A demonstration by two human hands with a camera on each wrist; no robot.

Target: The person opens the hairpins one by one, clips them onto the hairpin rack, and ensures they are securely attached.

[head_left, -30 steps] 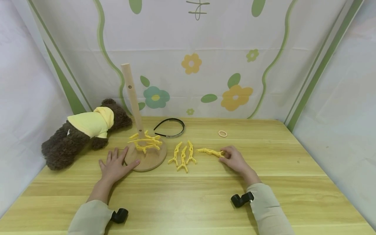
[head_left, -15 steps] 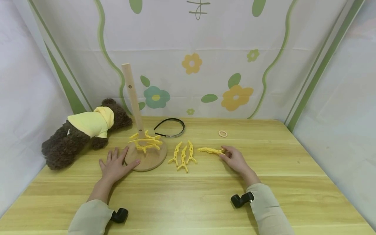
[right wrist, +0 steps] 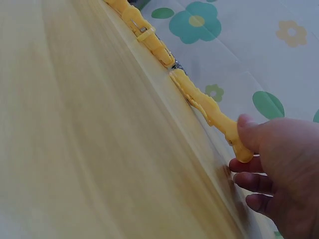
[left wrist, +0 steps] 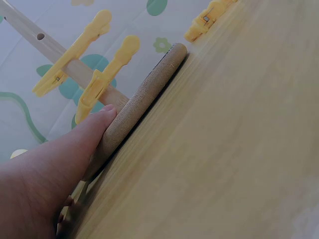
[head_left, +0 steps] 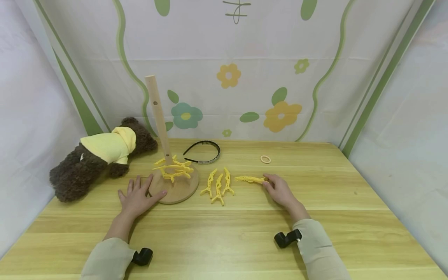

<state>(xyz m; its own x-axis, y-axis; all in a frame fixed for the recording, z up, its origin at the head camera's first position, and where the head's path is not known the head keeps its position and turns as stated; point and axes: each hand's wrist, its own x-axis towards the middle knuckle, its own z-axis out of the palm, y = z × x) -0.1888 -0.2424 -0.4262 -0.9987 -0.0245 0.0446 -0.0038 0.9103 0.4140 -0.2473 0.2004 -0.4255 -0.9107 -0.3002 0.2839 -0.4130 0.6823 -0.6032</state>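
Observation:
My right hand (head_left: 281, 191) pinches the tail end of a yellow alligator hair clip (head_left: 249, 179) between thumb and fingers. In the right wrist view the thumb lies on top of the clip (right wrist: 209, 107), whose long end points away from the hand. My left hand (head_left: 137, 199) rests spread on the table, its thumb on the edge of a round wooden base (head_left: 176, 195). From that base rises a wooden post (head_left: 159, 116), with several yellow clips (head_left: 178, 171) around its foot. Between the hands, three more yellow clips (head_left: 218, 188) lie side by side.
A black headband (head_left: 217, 154) lies behind the loose clips. Farther right is a small pale ring (head_left: 265, 159). A brown plush bear (head_left: 78, 169) in a yellow hoodie lies at the left. A printed cloth wall (head_left: 210, 89) closes off the table's back edge.
The held clip has turned slightly in my right fingers, and its spread tail ends have come together under the fingertips. My left hand has stayed on the base.

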